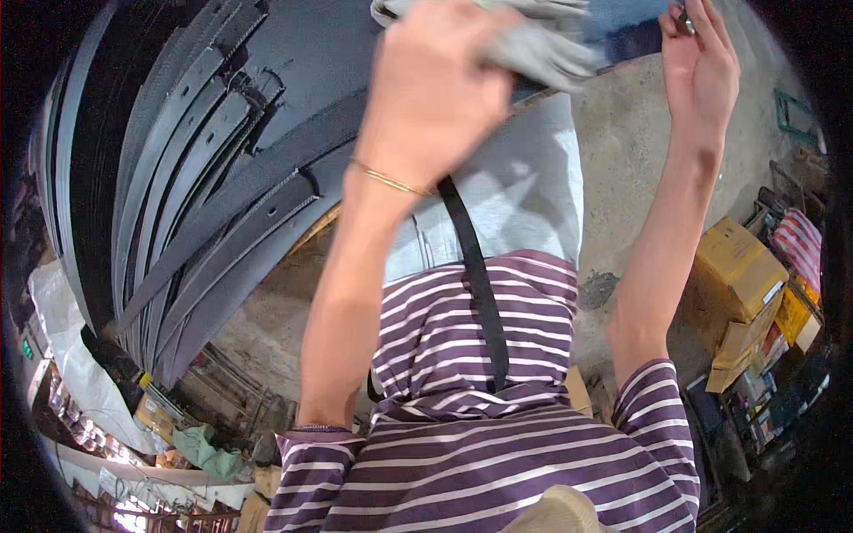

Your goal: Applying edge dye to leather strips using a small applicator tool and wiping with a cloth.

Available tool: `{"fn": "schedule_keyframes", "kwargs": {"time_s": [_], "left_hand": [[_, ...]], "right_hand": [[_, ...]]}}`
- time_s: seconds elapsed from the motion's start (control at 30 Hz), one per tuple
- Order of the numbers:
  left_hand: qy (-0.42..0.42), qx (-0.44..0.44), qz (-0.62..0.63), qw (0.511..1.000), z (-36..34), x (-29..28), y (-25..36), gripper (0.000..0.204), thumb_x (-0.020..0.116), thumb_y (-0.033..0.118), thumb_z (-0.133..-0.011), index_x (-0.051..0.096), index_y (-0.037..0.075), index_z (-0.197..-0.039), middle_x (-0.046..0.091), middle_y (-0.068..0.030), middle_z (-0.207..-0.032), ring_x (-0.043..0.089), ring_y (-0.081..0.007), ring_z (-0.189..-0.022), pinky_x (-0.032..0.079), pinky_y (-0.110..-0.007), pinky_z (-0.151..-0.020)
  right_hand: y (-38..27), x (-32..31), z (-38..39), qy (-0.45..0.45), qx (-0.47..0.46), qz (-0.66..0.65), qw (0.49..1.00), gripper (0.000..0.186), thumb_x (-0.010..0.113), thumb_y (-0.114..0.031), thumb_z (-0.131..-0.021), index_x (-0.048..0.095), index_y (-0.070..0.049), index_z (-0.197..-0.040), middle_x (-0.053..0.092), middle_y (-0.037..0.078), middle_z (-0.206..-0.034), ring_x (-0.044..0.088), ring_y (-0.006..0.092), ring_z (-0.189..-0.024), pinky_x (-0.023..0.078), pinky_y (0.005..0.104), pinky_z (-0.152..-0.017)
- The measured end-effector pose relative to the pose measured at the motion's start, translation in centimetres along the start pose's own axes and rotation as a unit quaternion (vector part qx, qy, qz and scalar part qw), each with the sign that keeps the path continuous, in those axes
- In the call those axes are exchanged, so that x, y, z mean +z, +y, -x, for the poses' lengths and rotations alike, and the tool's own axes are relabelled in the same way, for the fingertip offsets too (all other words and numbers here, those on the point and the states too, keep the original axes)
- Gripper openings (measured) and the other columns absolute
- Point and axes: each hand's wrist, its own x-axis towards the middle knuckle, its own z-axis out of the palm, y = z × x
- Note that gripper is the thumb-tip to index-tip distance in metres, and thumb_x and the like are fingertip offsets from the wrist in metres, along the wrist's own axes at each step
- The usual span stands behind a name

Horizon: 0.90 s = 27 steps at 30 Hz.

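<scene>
My left hand (444, 80), with a thin gold bracelet at the wrist, is closed on a bunched light grey cloth (544, 55) at the top middle. Loose folds stick out to the right of the fist, smeared by motion. Below both lies a large dark surface (329, 53). My right hand (702, 75) is raised at the upper right, its fingers pinching a small dark metallic piece (684, 24). That piece is too small to name and partly hidden by the fingers.
Long dark grey slotted strips (191, 115) lie stacked at the left. At the right, cardboard boxes (733, 266) and a pink striped bag (798, 244) stand on the concrete floor (613, 195). White sheeting (75, 346) and a green bag (209, 453) are at the lower left.
</scene>
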Motion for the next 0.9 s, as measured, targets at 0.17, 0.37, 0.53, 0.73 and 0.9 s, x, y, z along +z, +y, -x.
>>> {"fn": "schedule_keyframes", "kwargs": {"time_s": [0.17, 0.37, 0.53, 0.73, 0.9], "left_hand": [[0.324, -0.127, -0.049, 0.936, -0.6, -7.2, -2.3, 0.032, 0.075, 0.012, -0.085, 0.068, -0.002, -0.113, 0.072, -0.0143, -0.103, 0.067, -0.0210, -0.096, 0.051, -0.034, -0.090], [0.182, 0.076, -0.336, 0.921, 2.0, -4.7, -2.8, 0.052, 0.074, 0.023, -0.081, 0.061, 0.010, -0.129, 0.054, -0.0171, -0.128, 0.047, -0.0361, -0.125, 0.035, -0.054, -0.106], [-0.003, 0.090, -0.225, 0.970, 2.1, -0.5, -0.2, 0.043, 0.069, 0.026, -0.088, 0.064, 0.016, -0.129, 0.057, -0.0150, -0.126, 0.051, -0.0340, -0.119, 0.038, -0.048, -0.103], [0.003, 0.122, -0.224, 0.967, 2.0, 0.6, -1.1, 0.040, 0.070, 0.027, -0.088, 0.067, 0.015, -0.126, 0.056, -0.0172, -0.119, 0.051, -0.0358, -0.112, 0.039, -0.049, -0.101], [0.002, 0.108, -0.214, 0.971, 2.4, 1.0, -1.3, 0.037, 0.069, 0.032, -0.087, 0.069, 0.017, -0.121, 0.056, -0.0143, -0.127, 0.047, -0.0341, -0.125, 0.035, -0.061, -0.106]], "right_hand": [[-2.1, -3.6, 2.5, 0.018, 0.117, 0.039, 0.992, 0.032, 0.062, -0.010, -0.099, 0.059, 0.007, -0.127, 0.066, 0.012, -0.114, 0.057, 0.0143, -0.098, 0.045, 0.0309, -0.082], [-1.6, -3.4, 8.3, 0.008, 0.182, 0.083, 0.980, 0.029, 0.070, -0.012, -0.094, 0.066, 0.002, -0.120, 0.071, 0.009, -0.102, 0.061, 0.0131, -0.090, 0.048, 0.0276, -0.073], [-2.0, -3.4, 10.6, 0.031, 0.236, 0.093, 0.967, 0.027, 0.069, -0.011, -0.095, 0.067, 0.000, -0.119, 0.070, 0.006, -0.099, 0.062, 0.0104, -0.087, 0.048, 0.0269, -0.069], [-2.0, -3.6, 12.7, 0.033, 0.262, 0.088, 0.960, 0.023, 0.068, -0.010, -0.095, 0.068, 0.000, -0.115, 0.069, 0.005, -0.097, 0.062, 0.0103, -0.088, 0.049, 0.0267, -0.066], [-2.1, -3.7, 13.1, 0.036, 0.250, 0.083, 0.964, 0.023, 0.069, -0.010, -0.095, 0.068, 0.001, -0.116, 0.070, 0.005, -0.097, 0.063, 0.0102, -0.086, 0.051, 0.0260, -0.066]]}}
